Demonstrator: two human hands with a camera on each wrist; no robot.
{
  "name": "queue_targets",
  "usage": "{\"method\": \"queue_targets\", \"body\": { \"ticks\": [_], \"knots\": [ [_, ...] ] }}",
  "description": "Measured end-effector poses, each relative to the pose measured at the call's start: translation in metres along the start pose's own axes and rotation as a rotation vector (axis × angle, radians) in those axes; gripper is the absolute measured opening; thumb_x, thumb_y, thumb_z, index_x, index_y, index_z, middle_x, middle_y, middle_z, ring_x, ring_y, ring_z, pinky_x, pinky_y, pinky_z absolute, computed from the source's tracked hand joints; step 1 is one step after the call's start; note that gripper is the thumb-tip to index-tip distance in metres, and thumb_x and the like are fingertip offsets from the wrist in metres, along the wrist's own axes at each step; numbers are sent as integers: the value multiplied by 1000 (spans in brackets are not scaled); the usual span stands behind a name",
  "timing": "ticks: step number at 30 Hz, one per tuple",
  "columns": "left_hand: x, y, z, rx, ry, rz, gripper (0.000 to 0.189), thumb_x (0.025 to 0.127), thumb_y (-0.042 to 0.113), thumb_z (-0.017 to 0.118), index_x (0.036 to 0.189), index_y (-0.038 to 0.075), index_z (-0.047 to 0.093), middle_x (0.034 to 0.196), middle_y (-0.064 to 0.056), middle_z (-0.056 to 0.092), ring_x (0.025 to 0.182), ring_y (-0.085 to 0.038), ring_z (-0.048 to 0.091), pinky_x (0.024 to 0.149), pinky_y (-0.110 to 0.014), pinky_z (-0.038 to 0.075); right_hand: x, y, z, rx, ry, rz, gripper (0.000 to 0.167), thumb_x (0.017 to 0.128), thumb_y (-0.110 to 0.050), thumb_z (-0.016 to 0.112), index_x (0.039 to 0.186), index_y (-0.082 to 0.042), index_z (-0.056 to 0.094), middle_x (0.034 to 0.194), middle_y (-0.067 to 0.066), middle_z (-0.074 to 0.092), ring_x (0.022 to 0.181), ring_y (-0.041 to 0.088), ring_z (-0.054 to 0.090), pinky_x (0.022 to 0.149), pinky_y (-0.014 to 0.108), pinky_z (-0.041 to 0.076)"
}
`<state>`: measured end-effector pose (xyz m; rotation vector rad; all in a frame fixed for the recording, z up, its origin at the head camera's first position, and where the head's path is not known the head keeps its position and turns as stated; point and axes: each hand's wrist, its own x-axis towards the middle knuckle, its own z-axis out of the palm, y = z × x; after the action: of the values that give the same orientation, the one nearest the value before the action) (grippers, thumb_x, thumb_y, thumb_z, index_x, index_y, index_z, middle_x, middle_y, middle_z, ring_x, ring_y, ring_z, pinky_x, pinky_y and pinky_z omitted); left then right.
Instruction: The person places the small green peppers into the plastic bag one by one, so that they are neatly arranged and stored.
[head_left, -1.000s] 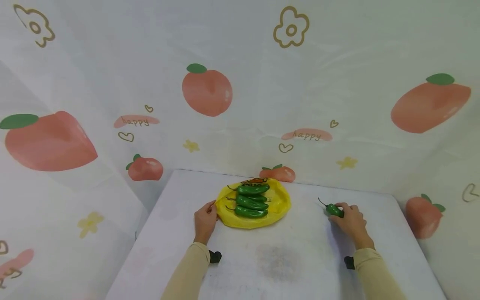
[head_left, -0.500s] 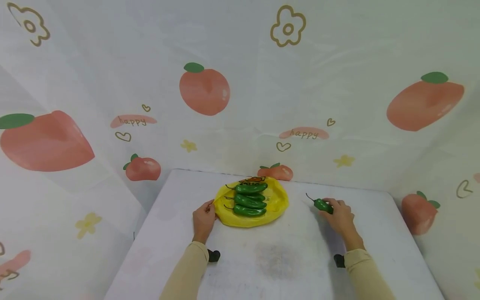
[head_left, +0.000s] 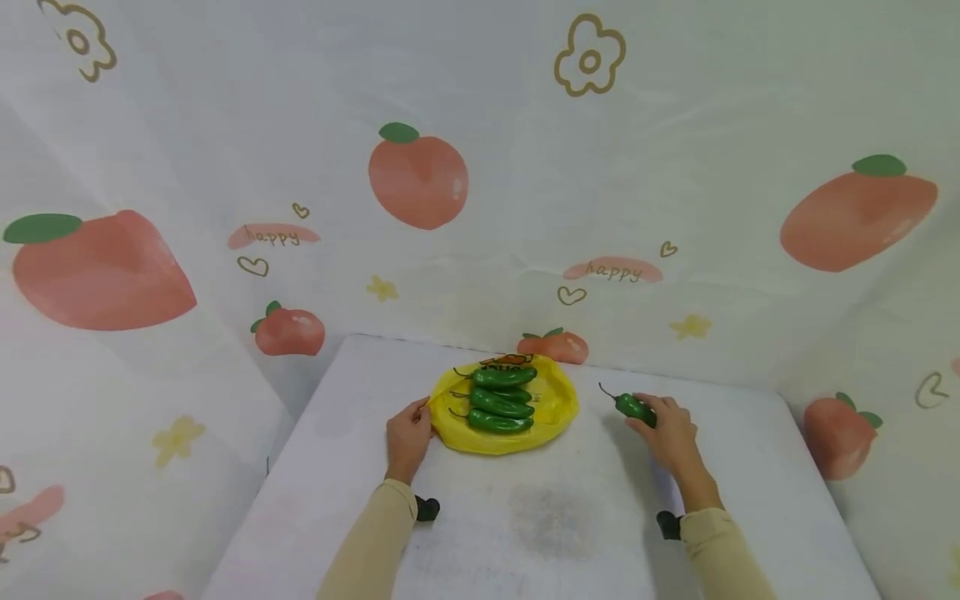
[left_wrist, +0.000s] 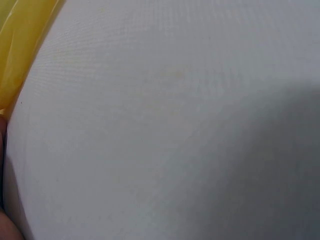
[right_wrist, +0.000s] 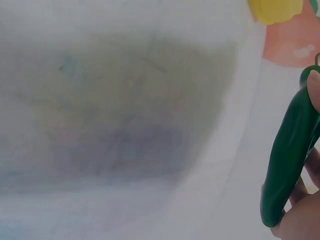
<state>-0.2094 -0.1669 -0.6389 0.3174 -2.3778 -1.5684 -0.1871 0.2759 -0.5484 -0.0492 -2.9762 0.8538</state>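
My left hand pinches the left edge of a yellow plastic bag, which lies spread on the table. Several green chili peppers rest side by side on the bag, stems toward the left. In the left wrist view only a strip of the yellow bag and bits of my fingers show at the left edge. To the right of the bag, my right hand holds another green chili pepper by its body, stem pointing left. The right wrist view shows this pepper between thumb and fingers.
The white table bears a grey smudge in its middle. Close behind it hangs a white curtain printed with fruit and flowers, which also stands along both sides. A dark wrist mount sits at each wrist.
My right hand has carried its pepper leftward, closer to the bag. The left hand keeps its pinch on the bag's edge, and the peppers on the bag lie as before.
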Motion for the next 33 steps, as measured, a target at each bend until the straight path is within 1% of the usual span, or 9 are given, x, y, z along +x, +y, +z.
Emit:
{"method": "queue_targets", "body": {
  "ticks": [6,10,17,24,27,33],
  "knots": [
    [0,-1,0,2,-9,-17,30,101,26,58,121,14,76,90,-8,78,60,-13,64,56,-22,55,-2,-16,-1,36,-8,-27,52,97,-26,69,143,-7,55,136,30,53,117,50,47,87,59,36],
    [-1,-1,0,7,-18,-28,30,101,26,58,122,14,76,90,-8,78,60,-12,64,56,-22,55,-3,-27,-1,41,-14,-45,51,97,-26,68,144,-8,54,136,29,54,117,48,47,86,57,37],
    [-1,1,-3,2,-12,-16,30,100,25,59,122,13,76,89,-8,78,59,-11,64,55,-22,54,0,-45,1,44,-6,-94,50,98,-23,67,144,-7,54,137,30,53,115,49,48,86,58,37],
    [0,-1,-1,-4,-21,-22,29,100,25,59,121,14,76,85,-6,77,58,-11,63,55,-22,54,6,-59,6,43,-34,-106,51,100,-26,65,146,-8,53,138,28,51,116,46,46,88,57,37],
    [1,-1,-1,-4,-21,-21,29,101,26,59,122,14,76,86,-6,77,59,-11,64,56,-22,55,9,-65,8,52,-40,-121,51,100,-25,65,146,-9,52,138,26,52,116,45,45,87,57,37],
    [1,3,-3,-7,-33,-45,30,101,27,59,124,15,75,89,-7,78,61,-13,64,58,-21,55,10,-79,15,60,-58,-154,51,100,-21,65,147,-8,52,137,25,53,117,45,46,86,55,37]
  ]
}}
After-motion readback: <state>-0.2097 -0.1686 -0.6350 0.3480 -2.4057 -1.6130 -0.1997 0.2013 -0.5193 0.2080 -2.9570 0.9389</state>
